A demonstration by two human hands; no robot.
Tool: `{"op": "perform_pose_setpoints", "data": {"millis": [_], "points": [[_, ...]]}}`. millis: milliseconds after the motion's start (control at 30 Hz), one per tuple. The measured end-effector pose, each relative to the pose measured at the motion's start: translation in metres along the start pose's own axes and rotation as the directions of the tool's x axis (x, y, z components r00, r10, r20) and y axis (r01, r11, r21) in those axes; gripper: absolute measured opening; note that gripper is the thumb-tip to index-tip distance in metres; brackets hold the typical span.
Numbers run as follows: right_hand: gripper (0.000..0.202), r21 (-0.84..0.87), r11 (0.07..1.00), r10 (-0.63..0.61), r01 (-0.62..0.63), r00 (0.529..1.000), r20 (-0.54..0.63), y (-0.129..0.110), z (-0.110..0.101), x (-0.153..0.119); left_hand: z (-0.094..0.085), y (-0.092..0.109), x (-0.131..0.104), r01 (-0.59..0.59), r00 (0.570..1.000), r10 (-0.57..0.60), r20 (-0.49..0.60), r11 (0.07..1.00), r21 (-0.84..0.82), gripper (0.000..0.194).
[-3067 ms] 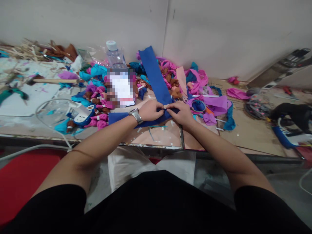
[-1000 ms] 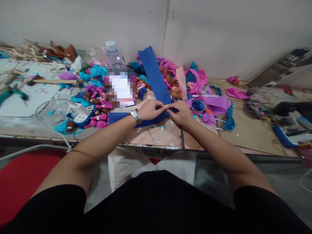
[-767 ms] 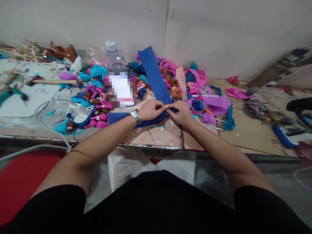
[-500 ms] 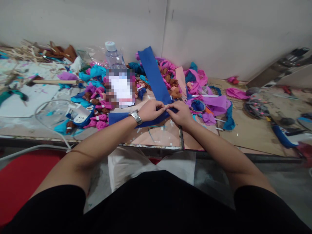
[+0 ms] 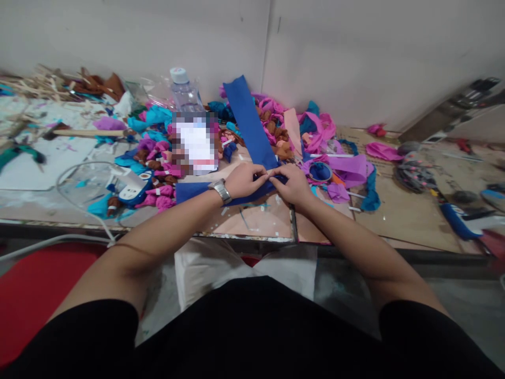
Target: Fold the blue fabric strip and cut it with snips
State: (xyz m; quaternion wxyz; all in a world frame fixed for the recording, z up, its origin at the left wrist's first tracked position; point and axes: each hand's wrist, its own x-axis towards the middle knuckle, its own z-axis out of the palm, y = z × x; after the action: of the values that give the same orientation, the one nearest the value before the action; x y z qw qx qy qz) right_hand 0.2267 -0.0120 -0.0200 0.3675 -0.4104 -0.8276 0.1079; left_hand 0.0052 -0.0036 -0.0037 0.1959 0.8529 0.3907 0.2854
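Observation:
A long strip of blue crepe paper (image 5: 249, 123) slants down from the back of the table to my fingers. A second length of the blue paper (image 5: 193, 191) runs leftward under my left wrist. My left hand (image 5: 245, 180) pinches the strip where the two lengths meet. Fingertip to fingertip with it, my right hand (image 5: 294, 183) is closed on the same spot from the other side. The exact fold between the fingers is hidden.
Crumpled paper pieces (image 5: 158, 150) in several colours surround a phone (image 5: 197, 147) and a clear bottle (image 5: 185, 95). A hammer (image 5: 87, 132) and green-handled pliers (image 5: 23, 152) lie left. A tape roll (image 5: 320, 171) sits right of my hands. A cable (image 5: 100, 221) crosses the table edge.

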Motion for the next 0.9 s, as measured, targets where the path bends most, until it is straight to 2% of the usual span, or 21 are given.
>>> {"op": "perform_pose_setpoints", "data": {"millis": [300, 600, 900], "points": [[0.011, 0.071, 0.995, 0.071, -0.073, 0.997, 0.027, -0.003, 0.001, 0.001, 0.002, 0.003, -0.001, -0.017, 0.999, 0.017, -0.027, 1.0, -0.002, 0.041], [0.014, 0.088, 0.991, 0.095, -0.098, 0.995, 0.035, -0.008, 0.0, 0.002, 0.003, 0.002, -0.001, -0.041, 0.998, 0.045, -0.038, 0.995, 0.089, 0.037], [0.009, 0.075, 0.995, 0.073, -0.073, 0.997, 0.007, -0.008, 0.0, 0.001, -0.001, 0.001, -0.001, -0.051, 0.998, 0.051, -0.02, 0.999, 0.01, 0.034]]}}
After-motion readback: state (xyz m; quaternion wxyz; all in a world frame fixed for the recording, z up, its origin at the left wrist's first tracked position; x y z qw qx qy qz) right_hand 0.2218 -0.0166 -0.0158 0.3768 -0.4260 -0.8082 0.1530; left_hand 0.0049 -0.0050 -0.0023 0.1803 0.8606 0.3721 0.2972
